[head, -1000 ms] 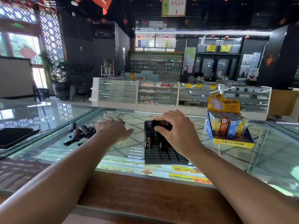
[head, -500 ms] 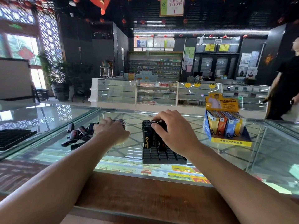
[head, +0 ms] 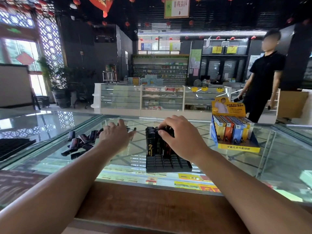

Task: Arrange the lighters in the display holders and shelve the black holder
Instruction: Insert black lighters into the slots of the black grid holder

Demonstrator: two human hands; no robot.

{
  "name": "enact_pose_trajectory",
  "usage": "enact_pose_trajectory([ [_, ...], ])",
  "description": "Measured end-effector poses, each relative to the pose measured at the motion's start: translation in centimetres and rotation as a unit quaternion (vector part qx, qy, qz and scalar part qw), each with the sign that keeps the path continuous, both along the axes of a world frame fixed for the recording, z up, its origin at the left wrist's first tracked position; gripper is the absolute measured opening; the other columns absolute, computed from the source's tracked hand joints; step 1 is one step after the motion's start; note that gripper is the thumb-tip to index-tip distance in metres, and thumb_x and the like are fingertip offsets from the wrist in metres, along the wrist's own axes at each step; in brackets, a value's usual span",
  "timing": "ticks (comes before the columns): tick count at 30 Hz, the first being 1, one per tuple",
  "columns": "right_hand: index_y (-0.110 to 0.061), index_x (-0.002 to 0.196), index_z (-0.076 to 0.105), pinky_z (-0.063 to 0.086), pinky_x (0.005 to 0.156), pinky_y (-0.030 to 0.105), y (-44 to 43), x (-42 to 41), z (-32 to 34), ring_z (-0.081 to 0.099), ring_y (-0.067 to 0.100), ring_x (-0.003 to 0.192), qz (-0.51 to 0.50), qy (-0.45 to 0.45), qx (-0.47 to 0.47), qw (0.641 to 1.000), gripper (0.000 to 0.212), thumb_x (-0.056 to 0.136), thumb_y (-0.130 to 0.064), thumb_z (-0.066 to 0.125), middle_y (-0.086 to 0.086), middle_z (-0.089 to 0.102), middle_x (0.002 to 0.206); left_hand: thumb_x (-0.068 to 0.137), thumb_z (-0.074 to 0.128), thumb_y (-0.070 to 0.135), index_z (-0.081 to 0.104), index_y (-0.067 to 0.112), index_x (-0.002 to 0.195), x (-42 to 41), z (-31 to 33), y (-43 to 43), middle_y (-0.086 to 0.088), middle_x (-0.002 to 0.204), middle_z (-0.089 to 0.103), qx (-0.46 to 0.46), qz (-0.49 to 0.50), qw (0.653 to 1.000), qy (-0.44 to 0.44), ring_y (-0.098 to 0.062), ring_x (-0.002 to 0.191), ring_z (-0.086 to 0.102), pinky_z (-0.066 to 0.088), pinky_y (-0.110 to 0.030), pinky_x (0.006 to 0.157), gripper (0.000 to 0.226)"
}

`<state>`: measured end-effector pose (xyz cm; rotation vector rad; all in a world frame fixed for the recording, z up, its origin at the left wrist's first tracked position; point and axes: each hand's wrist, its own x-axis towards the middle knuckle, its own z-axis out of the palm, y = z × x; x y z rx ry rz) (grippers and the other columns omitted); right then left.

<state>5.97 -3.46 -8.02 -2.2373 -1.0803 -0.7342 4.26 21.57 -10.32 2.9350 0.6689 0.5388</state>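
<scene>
Right hand (head: pixel 182 141) is placed over the far rows of the black holder (head: pixel 168 164). Its fingers are curled round the tops of the standing lighters (head: pixel 150 144), and the thumb is pressed against their left side. Open cells are visible in the near rows of the holder. The holder is located on the glass desk (head: pixel 278 157), near its front edge and directly ahead of the person.

Left hand (head: pixel 116 137) is held palm down, with the fingers stretched forward over the far end of the loose lighters (head: pixel 79 142). Whether a lighter is gripped cannot be told. The loose lighters are heaped flat on the glass, just left of the black holder and apart from it.

To the right, well apart, a yellow display holder (head: pixel 236 147) is seen, filled with upright coloured lighters (head: pixel 229 130). A second black tray (head: pixel 13 147) is cut off by the left edge of the view. A person in black clothing (head: pixel 265 78) is seen standing beyond the desk at the right.
</scene>
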Motion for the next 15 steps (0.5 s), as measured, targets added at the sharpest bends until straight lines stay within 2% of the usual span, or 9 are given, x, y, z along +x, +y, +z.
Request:
enact_pose_trajectory([
  [4, -0.028, 0.108, 0.070, 0.044, 0.088, 0.031, -0.03, 0.11, 0.01, 0.053, 0.010, 0.106, 0.002, 0.004, 0.002, 1.000, 0.011, 0.102, -0.035, 0.063, -0.014, 0.064, 0.103, 0.105, 0.049, 0.052, 0.028, 0.014, 0.147, 0.09, -0.22, 0.54, -0.013, 0.105, 0.060, 0.014, -0.003, 1.000, -0.010, -0.028, 0.093, 0.062, 0.054, -0.043, 0.079, 0.061],
  [9, -0.029, 0.111, 0.069, 0.047, 0.093, 0.035, -0.09, 0.33, -0.03, 0.054, 0.010, 0.107, 0.008, 0.006, 0.005, 1.000, 0.014, 0.103, -0.038, 0.061, -0.015, 0.066, 0.106, 0.107, 0.052, 0.032, 0.026, 0.012, 0.147, -0.23, 0.14, 0.54, -0.011, 0.094, 0.063, 0.033, -0.014, 0.999, -0.029, -0.027, 0.083, 0.063, 0.057, -0.044, 0.076, 0.053],
  [12, -0.027, 0.114, 0.068, 0.048, 0.094, 0.036, -0.17, 0.30, 0.06, 0.055, 0.010, 0.109, 0.010, 0.010, 0.010, 1.000, 0.020, 0.104, -0.041, 0.058, -0.013, 0.067, 0.108, 0.107, 0.045, 0.017, 0.022, 0.011, 0.150, -0.55, 0.49, 0.49, -0.007, 0.083, 0.061, 0.050, -0.021, 0.998, -0.045, -0.021, 0.070, 0.058, 0.049, -0.038, 0.064, 0.048],
  [15, -0.028, 0.112, 0.068, 0.048, 0.094, 0.037, -0.23, 0.31, 0.02, 0.055, 0.009, 0.107, 0.007, 0.011, 0.005, 1.000, 0.017, 0.104, -0.040, 0.059, -0.014, 0.066, 0.106, 0.104, 0.042, 0.007, 0.021, 0.009, 0.152, -0.56, 0.61, 0.64, -0.002, 0.073, 0.059, 0.048, -0.040, 0.997, -0.040, -0.018, 0.061, 0.054, 0.045, -0.036, 0.058, 0.053],
])
